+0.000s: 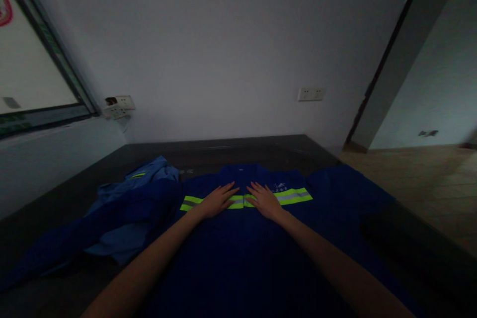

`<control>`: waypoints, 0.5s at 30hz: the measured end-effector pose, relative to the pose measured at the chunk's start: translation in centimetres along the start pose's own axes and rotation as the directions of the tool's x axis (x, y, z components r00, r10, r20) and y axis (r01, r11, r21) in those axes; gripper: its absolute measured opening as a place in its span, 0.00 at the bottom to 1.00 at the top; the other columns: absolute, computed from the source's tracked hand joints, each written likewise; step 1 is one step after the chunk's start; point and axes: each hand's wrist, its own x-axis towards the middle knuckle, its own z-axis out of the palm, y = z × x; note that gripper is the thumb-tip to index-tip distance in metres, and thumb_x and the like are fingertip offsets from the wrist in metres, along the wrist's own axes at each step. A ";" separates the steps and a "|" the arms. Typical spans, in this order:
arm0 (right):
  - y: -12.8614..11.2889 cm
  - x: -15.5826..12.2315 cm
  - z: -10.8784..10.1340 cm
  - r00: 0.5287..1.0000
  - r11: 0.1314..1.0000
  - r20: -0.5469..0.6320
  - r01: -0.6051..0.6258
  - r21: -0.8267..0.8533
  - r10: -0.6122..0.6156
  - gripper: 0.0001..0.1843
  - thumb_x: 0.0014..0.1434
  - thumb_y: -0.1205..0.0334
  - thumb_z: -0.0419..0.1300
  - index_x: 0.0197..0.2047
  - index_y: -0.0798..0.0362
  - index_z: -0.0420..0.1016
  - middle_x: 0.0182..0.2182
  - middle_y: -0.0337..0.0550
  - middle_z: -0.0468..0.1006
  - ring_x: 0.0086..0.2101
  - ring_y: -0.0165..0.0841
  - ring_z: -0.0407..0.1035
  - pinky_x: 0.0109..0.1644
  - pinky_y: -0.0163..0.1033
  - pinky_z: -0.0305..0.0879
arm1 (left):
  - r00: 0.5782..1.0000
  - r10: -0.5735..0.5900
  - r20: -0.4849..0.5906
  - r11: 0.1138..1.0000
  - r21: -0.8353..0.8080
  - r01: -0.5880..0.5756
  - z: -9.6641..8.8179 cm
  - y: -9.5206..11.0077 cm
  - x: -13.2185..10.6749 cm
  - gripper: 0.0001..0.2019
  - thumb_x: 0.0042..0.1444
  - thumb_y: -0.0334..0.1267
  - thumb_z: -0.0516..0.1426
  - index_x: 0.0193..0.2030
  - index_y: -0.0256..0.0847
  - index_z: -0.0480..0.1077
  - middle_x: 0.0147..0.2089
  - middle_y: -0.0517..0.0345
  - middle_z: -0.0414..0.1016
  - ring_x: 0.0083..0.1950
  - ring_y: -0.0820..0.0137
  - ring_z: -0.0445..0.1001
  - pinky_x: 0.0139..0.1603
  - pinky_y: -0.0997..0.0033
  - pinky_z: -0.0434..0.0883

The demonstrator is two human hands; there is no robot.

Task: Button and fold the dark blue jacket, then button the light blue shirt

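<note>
A dark blue work jacket [238,253] lies spread front side up on the table, its collar toward the wall and its sleeves out to both sides. A yellow-green reflective band [296,196] with a grey stripe crosses the chest, and a small white print sits above its right part. My left hand [218,201] rests flat on the band left of the front closure, fingers apart. Just right of the closure, my right hand [265,200] lies on the chest with its fingers spread. Neither hand grips the cloth.
Crumpled lighter blue clothing [122,238] lies at the left, partly under the jacket's sleeve. The dark table [223,145] meets the wall, which carries sockets [311,94]. A window [37,49] is at upper left; tiled floor [421,169] shows beyond the table's right edge.
</note>
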 end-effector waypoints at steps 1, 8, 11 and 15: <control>0.0 0.0 0.0 1.000 1.000 -0.003 0.000 -0.007 0.000 0.30 0.67 0.45 0.41 0.65 0.52 0.58 0.65 0.49 0.56 0.65 0.40 0.47 0.66 0.54 0.43 | 1.000 -0.024 -0.006 1.000 0.003 0.024 0.0 -0.3 0.0 0.28 0.66 0.49 0.42 0.70 0.46 0.45 0.72 0.49 0.44 0.72 0.65 0.46 0.68 0.56 0.49; 0.2 -0.2 -0.7 0.994 0.999 0.101 0.049 0.009 -0.050 0.35 0.63 0.36 0.39 0.68 0.42 0.50 0.68 0.46 0.48 0.66 0.44 0.41 0.65 0.59 0.40 | 0.993 -0.118 0.029 0.991 0.064 0.116 -0.1 -2.5 0.0 0.27 0.64 0.55 0.41 0.69 0.53 0.48 0.72 0.52 0.44 0.72 0.62 0.44 0.68 0.45 0.45; 0.2 -0.3 -0.7 0.995 0.998 0.082 0.062 0.031 -0.064 0.36 0.63 0.35 0.38 0.68 0.42 0.50 0.68 0.45 0.49 0.66 0.44 0.41 0.66 0.59 0.40 | 0.990 -0.128 -0.062 0.987 0.090 0.133 -0.1 -2.0 0.3 0.25 0.65 0.51 0.42 0.67 0.50 0.54 0.71 0.50 0.49 0.71 0.61 0.47 0.68 0.43 0.44; 0.0 -0.5 -0.6 0.998 0.997 0.004 0.068 0.037 -0.068 0.33 0.65 0.40 0.40 0.67 0.46 0.55 0.66 0.45 0.55 0.65 0.42 0.45 0.65 0.58 0.44 | 0.978 -0.019 -0.207 0.994 0.098 0.040 0.3 0.8 0.8 0.24 0.65 0.45 0.45 0.66 0.42 0.55 0.71 0.49 0.50 0.72 0.63 0.46 0.70 0.49 0.45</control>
